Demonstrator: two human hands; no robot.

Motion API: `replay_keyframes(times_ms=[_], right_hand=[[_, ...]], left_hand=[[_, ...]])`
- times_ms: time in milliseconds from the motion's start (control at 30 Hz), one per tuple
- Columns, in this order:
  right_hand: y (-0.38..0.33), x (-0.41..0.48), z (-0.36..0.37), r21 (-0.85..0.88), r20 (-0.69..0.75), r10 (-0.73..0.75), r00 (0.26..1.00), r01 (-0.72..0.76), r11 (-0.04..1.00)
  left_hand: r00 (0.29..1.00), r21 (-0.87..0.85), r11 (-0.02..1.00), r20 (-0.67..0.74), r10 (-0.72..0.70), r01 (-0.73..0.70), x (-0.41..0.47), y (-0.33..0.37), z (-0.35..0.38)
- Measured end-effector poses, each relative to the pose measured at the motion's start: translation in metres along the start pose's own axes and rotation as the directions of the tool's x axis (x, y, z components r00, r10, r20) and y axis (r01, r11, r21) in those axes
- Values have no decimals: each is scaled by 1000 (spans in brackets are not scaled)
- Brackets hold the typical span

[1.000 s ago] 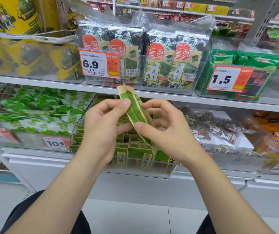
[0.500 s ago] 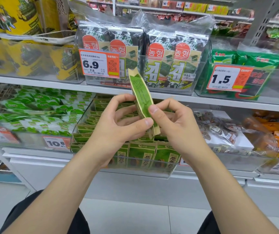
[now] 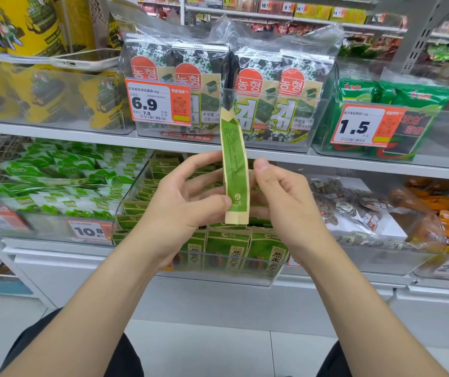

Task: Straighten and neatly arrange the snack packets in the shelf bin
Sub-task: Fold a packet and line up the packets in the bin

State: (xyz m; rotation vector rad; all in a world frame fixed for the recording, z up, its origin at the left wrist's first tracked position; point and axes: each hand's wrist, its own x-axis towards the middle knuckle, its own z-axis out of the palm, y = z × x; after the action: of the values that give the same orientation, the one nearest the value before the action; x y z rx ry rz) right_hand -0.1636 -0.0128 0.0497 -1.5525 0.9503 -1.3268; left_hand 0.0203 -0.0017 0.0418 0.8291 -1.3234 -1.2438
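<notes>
Green and tan, the slim snack packet [image 3: 235, 170] is standing upright above the clear shelf bin [image 3: 269, 278]. We are pinching its lower part with our left hand [image 3: 180, 205], the thumb pressing the near face and the other fingers loosely spread behind it. Our right hand [image 3: 288, 205] is sitting just right of the packet, thumb raised beside its edge. Its curled fingers are reaching behind, and we cannot tell whether they are gripping. Matching packets [image 3: 228, 251] are standing in rows in the bin.
</notes>
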Motion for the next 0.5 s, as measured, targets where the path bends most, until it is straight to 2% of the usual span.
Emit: replay_keyframes(times_ms=[67,200,300,433,500], right_hand=[[-1,0,0,-24,9,-20,1000,20,1000],[9,2,-8,-218,57,-77,995,88,972],[14,3,-9,-199,53,-101,994,109,974],[7,9,-14,-288,-170,-144,975,90,953],[1,10,-18,-154,-265,-126,956,88,984]], left_hand=[[998,95,994,54,45,-50,-1,1,0],[970,264,952,227,93,-153,-5,7,2],[961,348,919,261,94,-184,-3,4,-2],[953,486,842,288,100,-235,-1,1,-6],[967,505,836,230,108,-214,0,-2,-5]])
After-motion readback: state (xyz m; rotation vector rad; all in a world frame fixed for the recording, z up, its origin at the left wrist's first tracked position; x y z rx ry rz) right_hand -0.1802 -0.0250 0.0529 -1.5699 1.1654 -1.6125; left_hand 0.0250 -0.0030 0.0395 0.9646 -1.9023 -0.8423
